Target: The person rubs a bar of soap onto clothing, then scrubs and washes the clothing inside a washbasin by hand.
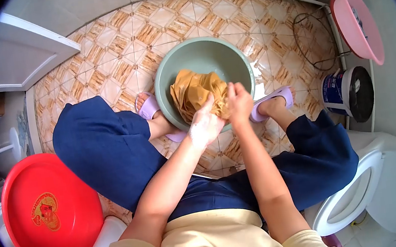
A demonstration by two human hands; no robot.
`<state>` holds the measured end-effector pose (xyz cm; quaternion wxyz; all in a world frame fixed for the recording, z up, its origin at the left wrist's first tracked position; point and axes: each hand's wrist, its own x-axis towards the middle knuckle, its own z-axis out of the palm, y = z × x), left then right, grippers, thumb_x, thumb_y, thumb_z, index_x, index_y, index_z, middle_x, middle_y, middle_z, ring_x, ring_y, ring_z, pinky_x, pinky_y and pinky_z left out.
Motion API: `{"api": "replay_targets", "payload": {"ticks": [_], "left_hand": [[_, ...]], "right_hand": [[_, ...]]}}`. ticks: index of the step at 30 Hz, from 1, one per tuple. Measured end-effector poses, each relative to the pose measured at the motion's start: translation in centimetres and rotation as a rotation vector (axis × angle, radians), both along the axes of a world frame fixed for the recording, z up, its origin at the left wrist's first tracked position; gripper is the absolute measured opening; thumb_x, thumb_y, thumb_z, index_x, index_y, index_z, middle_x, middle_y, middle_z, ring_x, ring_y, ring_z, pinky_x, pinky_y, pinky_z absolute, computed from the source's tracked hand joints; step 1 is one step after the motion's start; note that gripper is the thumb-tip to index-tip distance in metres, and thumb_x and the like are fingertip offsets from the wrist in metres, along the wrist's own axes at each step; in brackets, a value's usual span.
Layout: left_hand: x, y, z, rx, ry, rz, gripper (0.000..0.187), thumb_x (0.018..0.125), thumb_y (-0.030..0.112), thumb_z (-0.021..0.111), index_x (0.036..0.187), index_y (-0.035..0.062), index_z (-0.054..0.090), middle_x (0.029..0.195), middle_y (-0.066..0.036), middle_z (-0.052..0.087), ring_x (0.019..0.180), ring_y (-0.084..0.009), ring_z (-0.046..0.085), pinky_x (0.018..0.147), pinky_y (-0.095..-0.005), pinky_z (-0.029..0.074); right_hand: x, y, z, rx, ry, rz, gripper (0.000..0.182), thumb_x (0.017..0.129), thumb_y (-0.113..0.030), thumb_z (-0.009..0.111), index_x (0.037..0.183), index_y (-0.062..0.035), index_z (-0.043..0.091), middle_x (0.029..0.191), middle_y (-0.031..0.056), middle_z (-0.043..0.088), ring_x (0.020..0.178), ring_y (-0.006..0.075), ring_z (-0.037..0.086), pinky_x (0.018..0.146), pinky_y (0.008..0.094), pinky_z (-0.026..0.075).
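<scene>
A bunched mustard-yellow cloth (192, 90), perhaps a garment, lies in a round grey-green basin (203, 52) on the floor between my feet. My left hand (206, 124) is closed on the near side of the cloth, thumb pointing up, with white suds on the hand and wrist. Close beside it, my right hand (239, 102) forms a fist around the cloth's right-hand edge. Both hands are over the basin's near rim. The cloth's underside and the part inside my fingers are hidden.
A red basin (64, 206) stands at left, beside a white door (23, 51). At right are a pink basin (357, 25) by the wall, a bucket (341, 92) and a toilet (353, 198) with its lid up. Lilac slippers (148, 108) flank the green basin on the tiled floor.
</scene>
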<state>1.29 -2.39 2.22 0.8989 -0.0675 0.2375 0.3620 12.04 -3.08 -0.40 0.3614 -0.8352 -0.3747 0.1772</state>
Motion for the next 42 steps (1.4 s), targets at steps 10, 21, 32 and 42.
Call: {"api": "replay_targets", "payload": {"ticks": [10,21,32,42], "left_hand": [[-0.2,2.9,0.5,0.257,0.345,-0.079,0.04,0.094,0.024,0.049,0.127,0.0017,0.046,0.121,-0.011,0.056,0.112,-0.0226,0.054,0.098,-0.0397,0.042],[-0.3,4.9,1.0,0.06,0.045,0.284,0.043,0.092,0.03,0.055,0.126,0.0047,0.047,0.129,-0.012,0.051,0.121,-0.0277,0.046,0.106,-0.0456,0.032],[0.2,3.4,3.2,-0.128,0.034,0.167,0.034,0.091,0.013,0.049,0.12,-0.0037,0.05,0.12,-0.015,0.058,0.111,-0.0273,0.056,0.098,-0.0411,0.044],[-1.3,2.9,-7.0,0.137,0.071,0.2,0.036,0.09,0.018,0.053,0.121,-0.0002,0.05,0.121,-0.014,0.055,0.11,-0.0269,0.055,0.099,-0.0435,0.043]], "right_hand": [[1.5,0.0,4.7,0.133,0.235,0.42,0.018,0.083,-0.016,0.066,0.089,-0.0014,0.057,0.094,0.0103,0.058,0.085,0.0166,0.057,0.078,0.0269,0.044],[3.3,-0.9,7.8,0.654,0.686,-0.242,0.016,0.093,-0.015,0.057,0.086,-0.0106,0.042,0.077,0.0021,0.054,0.06,0.0065,0.046,0.049,0.0195,0.036],[0.2,-1.2,0.2,0.413,1.823,-0.078,0.062,0.096,-0.053,0.033,0.138,-0.0076,0.037,0.135,0.0107,0.046,0.123,0.026,0.047,0.102,0.0409,0.039],[-2.1,-1.9,3.6,0.251,0.536,0.306,0.006,0.078,-0.003,0.059,0.084,-0.0038,0.056,0.096,0.0092,0.063,0.093,0.0138,0.057,0.092,0.0353,0.045]]}}
